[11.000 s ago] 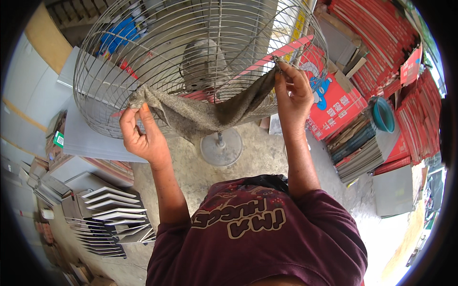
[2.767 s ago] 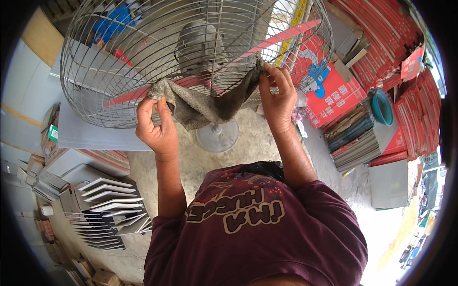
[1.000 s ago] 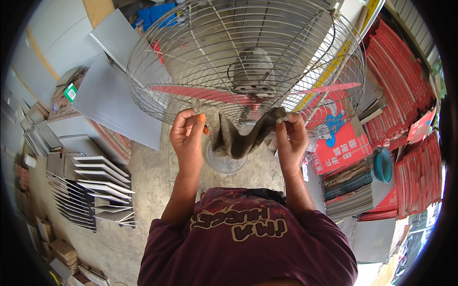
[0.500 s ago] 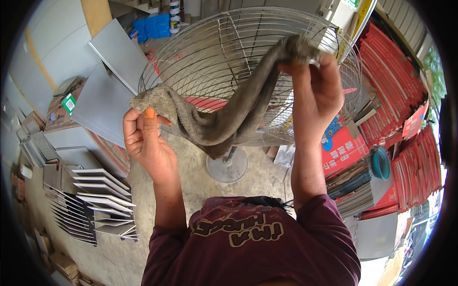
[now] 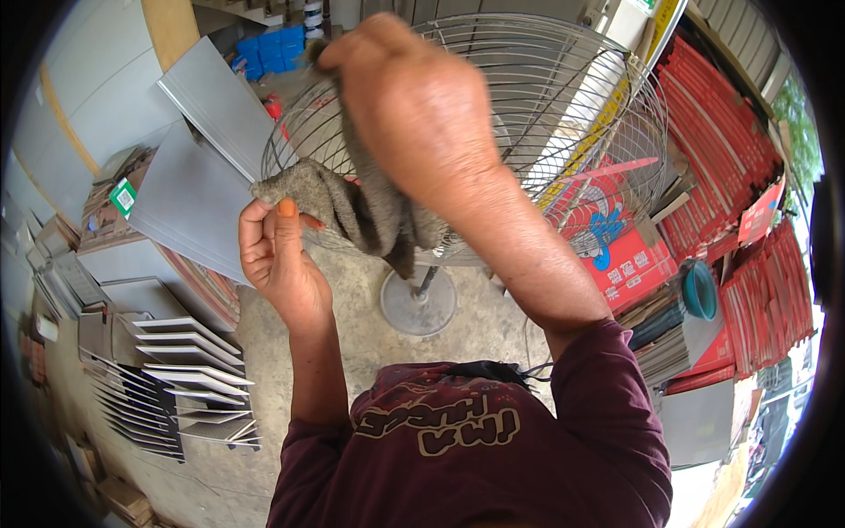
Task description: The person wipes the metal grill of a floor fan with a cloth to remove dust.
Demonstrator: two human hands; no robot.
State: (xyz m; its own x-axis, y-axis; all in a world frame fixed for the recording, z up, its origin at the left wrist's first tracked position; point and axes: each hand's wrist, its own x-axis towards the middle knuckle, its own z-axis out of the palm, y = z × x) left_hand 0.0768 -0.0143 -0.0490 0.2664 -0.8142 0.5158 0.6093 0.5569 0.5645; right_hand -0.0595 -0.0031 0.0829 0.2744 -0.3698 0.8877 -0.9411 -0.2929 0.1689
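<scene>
My right hand (image 5: 414,106) is raised close to the camera and grips the upper end of a grey-brown cloth (image 5: 365,207). My left hand (image 5: 277,260) pinches the cloth's other end lower on the left. The cloth hangs slack between both hands in front of a large pedestal fan (image 5: 572,114) with a round wire guard. The fan's round metal base (image 5: 418,304) stands on the concrete floor just beyond my hands. A red fan blade shows through the guard on the right.
Grey sheet panels (image 5: 198,189) lean at the left, with stacked grey tiles (image 5: 172,370) on the floor below them. Red boxes (image 5: 748,150) and a printed red carton (image 5: 616,246) fill the right side. A teal bowl (image 5: 700,290) rests on stacked boards.
My right hand has risen further and swung left, close to the camera, pulling the cloth's end up. My left hand moved slightly right and lower, still holding its end.
</scene>
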